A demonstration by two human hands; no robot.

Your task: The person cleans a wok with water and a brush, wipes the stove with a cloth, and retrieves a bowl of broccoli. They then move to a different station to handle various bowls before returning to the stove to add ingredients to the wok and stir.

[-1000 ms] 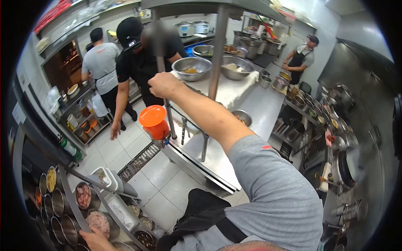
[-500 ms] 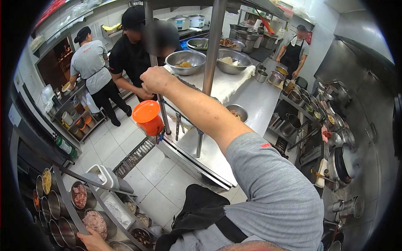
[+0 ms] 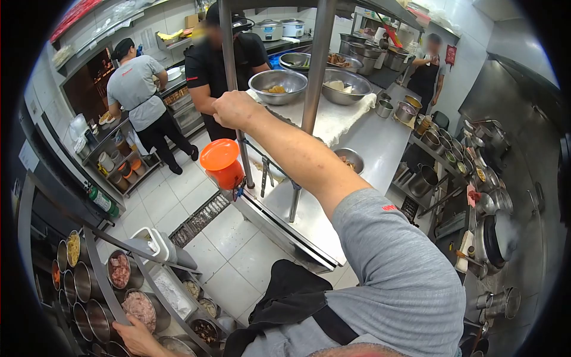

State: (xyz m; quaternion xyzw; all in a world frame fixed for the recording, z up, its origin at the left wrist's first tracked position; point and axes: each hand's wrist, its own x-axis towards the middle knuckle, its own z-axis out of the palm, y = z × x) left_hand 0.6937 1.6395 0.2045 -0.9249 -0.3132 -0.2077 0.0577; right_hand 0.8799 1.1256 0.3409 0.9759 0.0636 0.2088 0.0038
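My right hand (image 3: 233, 110) reaches out at the upper centre, its fingers closed around an upright metal post (image 3: 231, 56) of the steel table. An orange bucket (image 3: 221, 156) is just below it, and tongs (image 3: 265, 172) hang beside the post. At the lower left my left hand (image 3: 138, 337) holds the metal rail (image 3: 106, 279) of a rack, its fingertips partly hidden. Close to that hand are a steel pan of pale minced meat (image 3: 139, 309) and another of pink meat pieces (image 3: 119, 271).
Steel bowls (image 3: 278, 87) stand on a white cloth (image 3: 303, 121) on the table. A person in black (image 3: 205, 71) is behind the post, one in grey (image 3: 135, 89) at left, another (image 3: 423, 77) at the back right. A stove with a steaming wok (image 3: 496, 238) is at right.
The view has shifted, so most things appear further right. The person in black now stands more upright, and the one at the back right has raised a hand. Both my hands keep their holds.
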